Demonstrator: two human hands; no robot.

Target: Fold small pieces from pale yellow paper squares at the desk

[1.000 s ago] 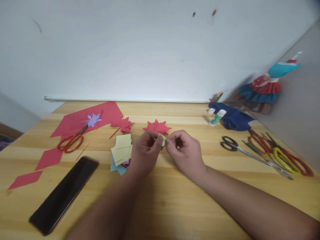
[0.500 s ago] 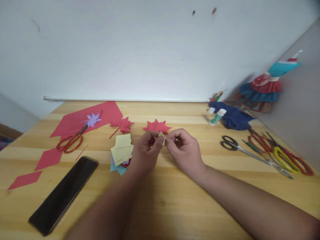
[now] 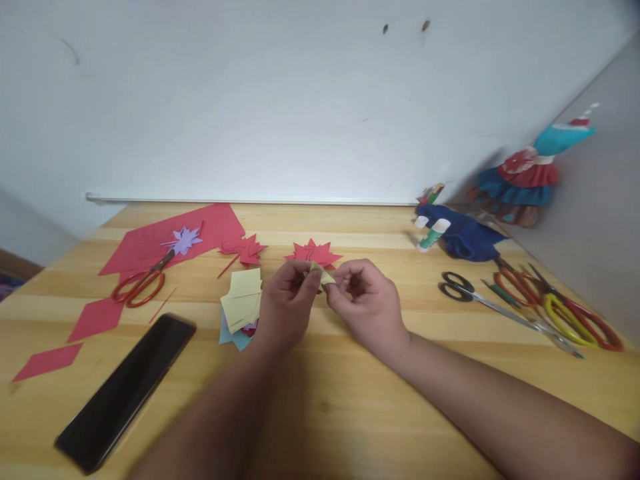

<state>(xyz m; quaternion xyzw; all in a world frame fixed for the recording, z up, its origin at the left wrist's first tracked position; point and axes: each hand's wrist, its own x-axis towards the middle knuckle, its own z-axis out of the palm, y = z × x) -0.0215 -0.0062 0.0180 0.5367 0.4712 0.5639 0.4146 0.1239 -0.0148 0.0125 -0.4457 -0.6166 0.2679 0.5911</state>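
Observation:
A small folded piece of yellow paper (image 3: 323,273) is pinched between my two hands above the middle of the table. My left hand (image 3: 287,303) grips it with thumb and forefinger. At its other end, the thumb and finger of my right hand (image 3: 373,307) are closed on the paper. Just left of my left hand lies a stack of yellow paper squares (image 3: 243,303), with blue and purple pieces showing beneath. Behind my hands are a red paper star cutout (image 3: 315,252) and another red cutout (image 3: 250,249).
Orange-handled scissors (image 3: 143,285), a purple paper star (image 3: 186,241), a red sheet (image 3: 135,247) and a black phone (image 3: 127,390) lie to the left. On the right are black-handled scissors (image 3: 460,287), yellow-handled scissors (image 3: 570,320), a glue stick (image 3: 434,235) and dark blue cloth (image 3: 465,233).
The folded yellow paper has turned slightly between my fingers and now reaches down toward my right thumb. Both hands stay in nearly the same place.

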